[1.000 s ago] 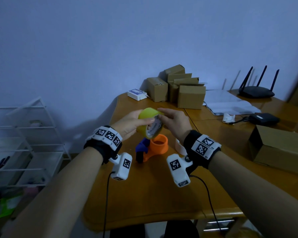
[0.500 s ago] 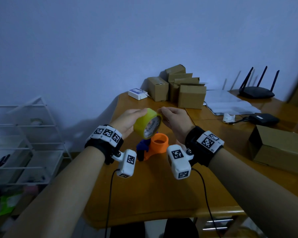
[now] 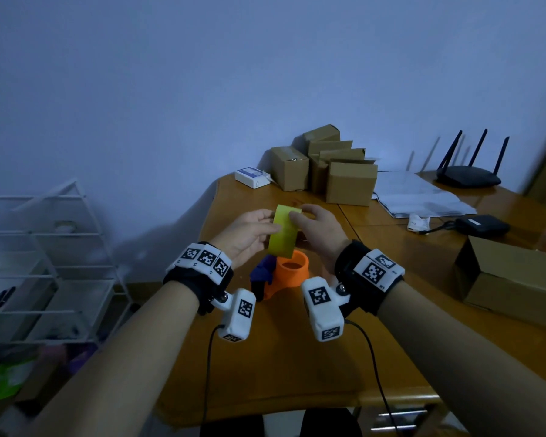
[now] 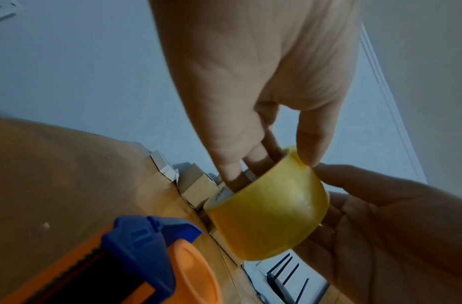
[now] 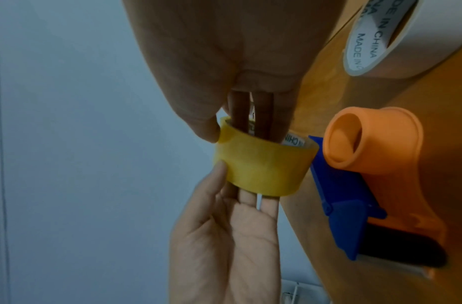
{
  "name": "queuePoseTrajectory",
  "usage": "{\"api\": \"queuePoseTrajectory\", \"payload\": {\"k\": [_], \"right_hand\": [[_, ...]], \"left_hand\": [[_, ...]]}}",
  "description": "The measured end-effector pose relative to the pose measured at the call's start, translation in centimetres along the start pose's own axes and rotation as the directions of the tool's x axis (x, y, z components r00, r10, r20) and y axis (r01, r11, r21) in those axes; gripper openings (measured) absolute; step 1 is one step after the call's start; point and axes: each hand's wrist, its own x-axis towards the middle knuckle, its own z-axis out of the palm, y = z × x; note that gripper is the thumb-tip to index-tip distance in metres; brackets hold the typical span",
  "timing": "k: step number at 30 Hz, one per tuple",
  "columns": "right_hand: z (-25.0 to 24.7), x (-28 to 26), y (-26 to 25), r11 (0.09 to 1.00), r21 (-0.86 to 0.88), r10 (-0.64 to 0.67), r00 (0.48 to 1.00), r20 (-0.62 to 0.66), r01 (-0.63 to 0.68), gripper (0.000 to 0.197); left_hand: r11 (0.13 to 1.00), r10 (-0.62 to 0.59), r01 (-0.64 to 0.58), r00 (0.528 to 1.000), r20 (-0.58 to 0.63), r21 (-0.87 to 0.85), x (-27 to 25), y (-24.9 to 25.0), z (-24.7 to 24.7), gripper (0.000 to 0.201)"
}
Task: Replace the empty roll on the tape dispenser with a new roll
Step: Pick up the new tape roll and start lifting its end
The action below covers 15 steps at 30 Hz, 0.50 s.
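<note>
A yellow tape roll hangs in the air, edge-on to me, just above the dispenser. My left hand grips it from the left, fingers inside the core and thumb on the outer band. My right hand grips the other side the same way, its fingers reaching into the core. The orange dispenser lies on the table with its bare hub facing up and a blue cutter guard at its side. A white, near-empty roll lies on the table by my right wrist.
Several cardboard boxes and a small white box stand at the back of the wooden table. To the right are papers, a black router, a black device and a brown box. A white wire rack stands left.
Both hands have turned the yellow roll from showing its labelled core to edge-on. The dispenser has not moved.
</note>
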Motion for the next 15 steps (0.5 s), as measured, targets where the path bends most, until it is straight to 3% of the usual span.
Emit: {"api": "queuePoseTrajectory", "payload": {"k": [5,10,15], "right_hand": [[0.4,-0.1,0.3,0.998,0.053,-0.015,0.998,-0.064,0.019,0.045],[0.5,-0.2,0.8,0.995,-0.066,-0.080,0.986,-0.149,0.070,0.027],[0.4,-0.6,1.3,0.998,-0.031,-0.063,0.996,-0.065,0.061,0.032]], "left_hand": [[0.997,-0.017,0.020,0.999,-0.032,0.070,0.3,-0.2,-0.1,0.024],[0.979,-0.015,0.025,0.998,-0.053,0.203,0.5,-0.6,0.0,0.030],[0.965,0.028,0.000,0.994,-0.104,0.262,0.7,-1.4,-0.2,0.037]]}}
